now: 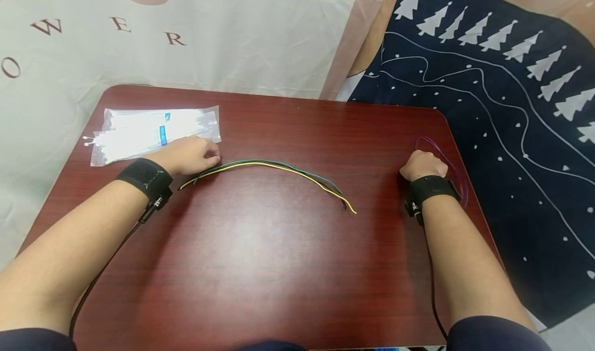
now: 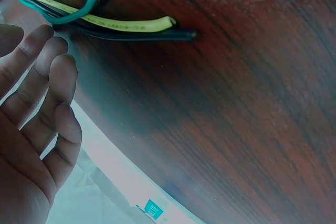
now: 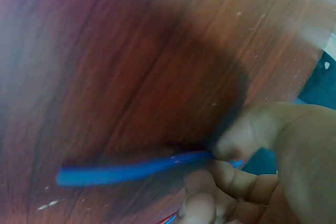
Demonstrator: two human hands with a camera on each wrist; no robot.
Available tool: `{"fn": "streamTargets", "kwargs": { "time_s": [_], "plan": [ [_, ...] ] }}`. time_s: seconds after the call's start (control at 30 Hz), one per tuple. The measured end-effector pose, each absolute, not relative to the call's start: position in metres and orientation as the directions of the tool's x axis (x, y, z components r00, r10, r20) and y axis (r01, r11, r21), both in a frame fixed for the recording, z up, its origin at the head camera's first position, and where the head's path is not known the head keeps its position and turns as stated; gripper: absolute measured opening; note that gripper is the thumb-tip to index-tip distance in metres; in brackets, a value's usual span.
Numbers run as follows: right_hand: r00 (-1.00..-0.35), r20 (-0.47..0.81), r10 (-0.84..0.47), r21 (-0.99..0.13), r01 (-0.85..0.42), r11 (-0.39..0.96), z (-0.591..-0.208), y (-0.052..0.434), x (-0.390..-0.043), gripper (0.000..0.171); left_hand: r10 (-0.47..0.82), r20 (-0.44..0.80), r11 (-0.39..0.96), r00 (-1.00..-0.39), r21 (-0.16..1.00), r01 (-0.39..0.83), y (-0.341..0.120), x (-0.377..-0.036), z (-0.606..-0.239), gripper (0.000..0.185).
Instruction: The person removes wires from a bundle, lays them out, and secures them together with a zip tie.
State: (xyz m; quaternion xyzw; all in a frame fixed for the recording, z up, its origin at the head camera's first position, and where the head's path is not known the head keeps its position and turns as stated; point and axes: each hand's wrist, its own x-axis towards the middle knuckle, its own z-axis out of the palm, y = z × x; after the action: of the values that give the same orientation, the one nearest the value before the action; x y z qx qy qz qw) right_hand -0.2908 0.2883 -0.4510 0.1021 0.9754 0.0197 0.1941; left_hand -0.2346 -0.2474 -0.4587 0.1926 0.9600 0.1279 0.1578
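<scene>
Yellow, green and black wires [image 1: 279, 165] lie in a long arc across the middle of the table. Over their left end hovers my left hand [image 1: 190, 155], its fingers loosely bent and holding nothing. In the left wrist view the cut ends of the yellow wire [image 2: 131, 24], green wire [image 2: 84, 11] and black wire [image 2: 152, 36] sit just beyond the fingertips. At the table's right side, my right hand [image 1: 423, 165] pinches a blue wire [image 3: 121, 173] between thumb and finger. Purplish wires [image 1: 441, 152] loop out past that hand in the head view.
Clear plastic bags of white cable ties [image 1: 135, 129] lie at the back left, partly behind my left hand. A wrist strap with a black cable [image 1: 429, 268] trails from each arm. The wooden table [image 1: 260, 268] ends at a hanging dark cloth [image 1: 502, 134] on the right.
</scene>
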Motion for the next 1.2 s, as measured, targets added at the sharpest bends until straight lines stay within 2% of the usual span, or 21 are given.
{"fn": "streamTargets", "kwargs": {
  "time_s": [0.2, 0.37, 0.57, 0.87, 1.03, 1.2],
  "plan": [
    [-0.926, -0.315, 0.206, 0.031, 0.207, 0.978, -0.448, 0.293, -0.29, 0.046, 0.409, -0.252, 0.893, -0.877, 0.308, 0.327, -0.246, -0.234, -0.456, 0.015],
    [-0.972, -0.152, 0.178, -0.073, 0.19, 0.979, -0.441, 0.29, -0.293, 0.041, 0.409, -0.25, 0.896, -0.878, 0.293, 0.334, -0.245, -0.233, -0.454, 0.015],
    [-0.984, 0.058, 0.168, -0.188, 0.154, 0.97, -0.429, 0.286, -0.295, 0.033, 0.412, -0.242, 0.894, -0.878, 0.295, 0.338, -0.242, -0.234, -0.454, 0.016],
    [-0.915, 0.353, 0.195, -0.313, 0.081, 0.946, -0.425, 0.283, -0.295, 0.026, 0.408, -0.247, 0.894, -0.879, 0.304, 0.329, -0.24, -0.233, -0.454, 0.017],
    [-0.874, 0.417, 0.25, -0.39, 0.076, 0.918, -0.427, 0.287, -0.294, 0.024, 0.404, -0.248, 0.895, -0.88, 0.307, 0.325, -0.239, -0.233, -0.453, 0.016],
    [-0.852, 0.401, 0.336, -0.479, 0.118, 0.87, -0.43, 0.29, -0.294, 0.025, 0.411, -0.244, 0.892, -0.878, 0.308, 0.332, -0.238, -0.233, -0.452, 0.017]
  ]
}}
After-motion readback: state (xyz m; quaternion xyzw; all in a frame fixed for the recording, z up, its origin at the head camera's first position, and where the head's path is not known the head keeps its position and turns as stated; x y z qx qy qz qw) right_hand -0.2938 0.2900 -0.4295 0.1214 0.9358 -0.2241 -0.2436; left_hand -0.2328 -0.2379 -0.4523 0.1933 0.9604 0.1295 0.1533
